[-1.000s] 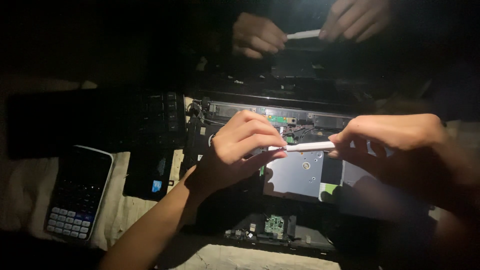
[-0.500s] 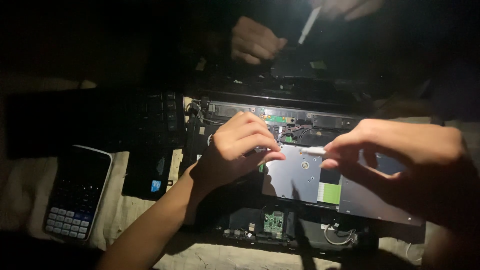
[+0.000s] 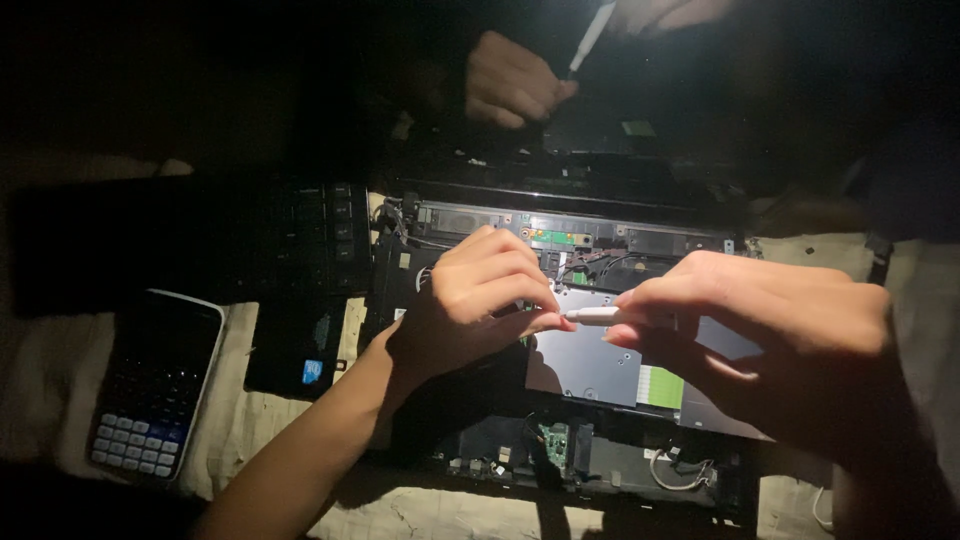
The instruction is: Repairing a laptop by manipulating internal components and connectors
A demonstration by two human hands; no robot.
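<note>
An opened laptop base (image 3: 590, 365) with bare circuit parts and a grey metal plate lies in front of me. My left hand (image 3: 480, 295) hovers over its middle, fingers curled, fingertips pinching the tip of a thin white tool (image 3: 592, 316). My right hand (image 3: 770, 345) holds the other end of that tool, which lies level between both hands. Most of the tool is hidden inside my right fingers.
A dark calculator (image 3: 155, 385) lies at the left on pale cloth. A detached black keyboard (image 3: 300, 235) sits beside the laptop. Across the table another person's hand (image 3: 510, 80) rests while their other hand holds a white tool (image 3: 590, 35) upright.
My right hand has slid left along the white tool, covering more of it. The other person's white tool has swung from level to upright.
</note>
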